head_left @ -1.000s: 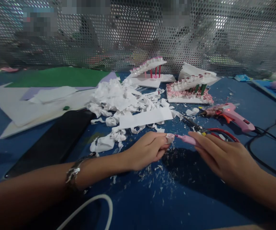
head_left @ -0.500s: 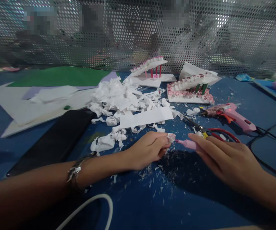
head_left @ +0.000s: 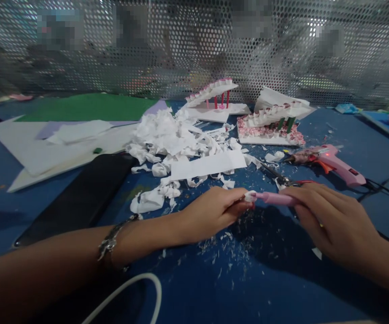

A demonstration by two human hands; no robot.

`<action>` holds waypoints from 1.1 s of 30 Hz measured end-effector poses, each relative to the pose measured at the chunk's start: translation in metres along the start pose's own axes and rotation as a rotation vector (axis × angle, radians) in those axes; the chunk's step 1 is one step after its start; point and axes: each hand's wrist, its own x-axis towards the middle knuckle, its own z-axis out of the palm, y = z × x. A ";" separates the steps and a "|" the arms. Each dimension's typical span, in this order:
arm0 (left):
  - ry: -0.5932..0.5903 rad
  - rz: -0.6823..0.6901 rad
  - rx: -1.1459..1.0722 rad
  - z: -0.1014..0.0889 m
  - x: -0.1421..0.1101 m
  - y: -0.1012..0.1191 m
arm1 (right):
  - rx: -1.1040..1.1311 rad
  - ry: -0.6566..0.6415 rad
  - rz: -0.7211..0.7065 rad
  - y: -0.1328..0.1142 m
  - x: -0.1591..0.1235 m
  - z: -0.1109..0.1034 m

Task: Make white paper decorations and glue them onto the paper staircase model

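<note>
My left hand point(head_left: 214, 211) rests on the blue table, its fingers pinched on a small crumpled white paper piece point(head_left: 249, 196). My right hand point(head_left: 336, 222) grips a thin pink pen-like tool point(head_left: 275, 198), and the tool's tip touches the paper piece. A bracelet point(head_left: 110, 243) sits on my left wrist. Tiny white paper bits point(head_left: 221, 247) lie scattered on the table just under both hands.
A heap of white paper scraps point(head_left: 170, 139) and a paper strip point(head_left: 207, 164) lie behind my hands. Scissors point(head_left: 282, 180) and a pink glue gun point(head_left: 336, 164) lie to the right. Two paper staircase models point(head_left: 268, 123) stand before a perforated metal screen point(head_left: 194, 49). A black slab point(head_left: 79, 193) lies left.
My right hand has moved the pink tool left until its tip meets the paper piece in my left hand. The left hand has hardly shifted.
</note>
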 end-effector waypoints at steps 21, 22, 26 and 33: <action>0.194 -0.101 -0.099 -0.003 0.000 0.004 | -0.287 0.024 -0.012 0.008 -0.010 0.000; 0.194 -0.110 -0.110 -0.003 0.000 0.003 | -0.295 0.025 -0.027 0.008 -0.011 0.000; 0.196 -0.127 -0.146 -0.003 0.000 0.002 | -0.332 0.060 -0.008 0.006 -0.011 -0.002; 0.189 -0.124 -0.105 -0.002 0.000 0.003 | -0.339 0.010 -0.010 0.004 -0.012 -0.003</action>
